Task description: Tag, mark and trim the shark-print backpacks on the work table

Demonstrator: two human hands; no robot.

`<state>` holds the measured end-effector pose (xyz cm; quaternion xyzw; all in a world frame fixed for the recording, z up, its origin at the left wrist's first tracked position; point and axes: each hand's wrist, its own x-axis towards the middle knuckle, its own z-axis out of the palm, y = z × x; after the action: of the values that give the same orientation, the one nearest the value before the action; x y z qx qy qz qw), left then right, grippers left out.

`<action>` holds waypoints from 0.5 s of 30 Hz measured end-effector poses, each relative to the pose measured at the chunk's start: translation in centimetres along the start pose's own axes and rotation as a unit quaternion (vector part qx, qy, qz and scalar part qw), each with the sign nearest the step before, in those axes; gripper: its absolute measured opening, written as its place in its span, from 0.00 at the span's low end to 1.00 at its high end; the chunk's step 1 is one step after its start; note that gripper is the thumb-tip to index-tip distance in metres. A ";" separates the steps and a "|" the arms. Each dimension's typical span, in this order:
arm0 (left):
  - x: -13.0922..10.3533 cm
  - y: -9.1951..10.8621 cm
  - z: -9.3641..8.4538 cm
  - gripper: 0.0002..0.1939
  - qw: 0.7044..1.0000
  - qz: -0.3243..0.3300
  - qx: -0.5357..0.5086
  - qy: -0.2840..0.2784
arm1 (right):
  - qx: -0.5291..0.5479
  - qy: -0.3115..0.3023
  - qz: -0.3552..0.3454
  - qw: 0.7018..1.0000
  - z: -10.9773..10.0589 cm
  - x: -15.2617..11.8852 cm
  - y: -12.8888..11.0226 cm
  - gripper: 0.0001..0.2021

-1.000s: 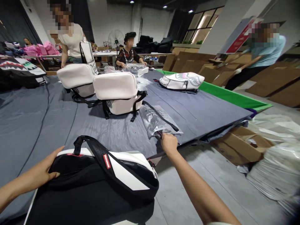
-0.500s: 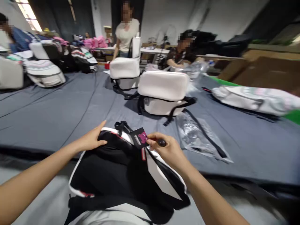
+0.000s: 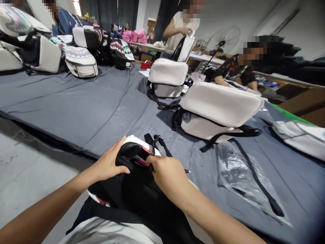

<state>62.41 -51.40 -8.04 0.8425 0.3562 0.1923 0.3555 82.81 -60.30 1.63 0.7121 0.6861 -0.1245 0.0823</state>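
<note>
An unzipped backpack (image 3: 142,193) with a black inside and white edging rests against my body at the table's near edge. My left hand (image 3: 110,164) grips its upper left rim, thumb on the inner side and fingers behind. My right hand (image 3: 169,173) is closed, pinching a black and pink hang tag (image 3: 142,162) at the bag's top opening. A thin dark tool with a pale tip (image 3: 188,171) sticks out beside that hand; its kind is not clear. A black strap with a buckle (image 3: 159,139) lies just beyond the rim.
Two white backpacks (image 3: 220,101) (image 3: 167,73) stand on the grey-covered table (image 3: 101,112). A clear plastic bag with a black strap (image 3: 243,173) lies to the right. More patterned backpacks (image 3: 81,61) are at the left. Co-workers (image 3: 177,30) are across the table.
My view has swung left. My right hand has brought the hang tag down into the bag's top opening. My left hand stays on the rim.
</note>
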 end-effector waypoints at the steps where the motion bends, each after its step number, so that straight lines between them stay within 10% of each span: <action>1: 0.0 -0.1 0.1 0.61 1.000 0.005 0.002 0.001 | -0.019 -0.022 -0.011 1.000 0.2 0.3 -0.5 0.15; 11: 0.3 -0.8 1.4 0.58 0.999 0.009 0.008 0.034 | -0.099 -0.103 -0.113 0.983 1.3 3.1 -2.3 0.13; 15: 0.1 -0.7 1.2 0.61 1.000 -0.004 0.002 0.018 | -0.091 -0.044 -0.090 0.991 1.1 2.7 -2.9 0.14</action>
<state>62.83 -51.49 -9.33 0.8382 0.3664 0.2051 0.3479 79.91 -57.85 -0.02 0.6306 0.7519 -0.0995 0.1648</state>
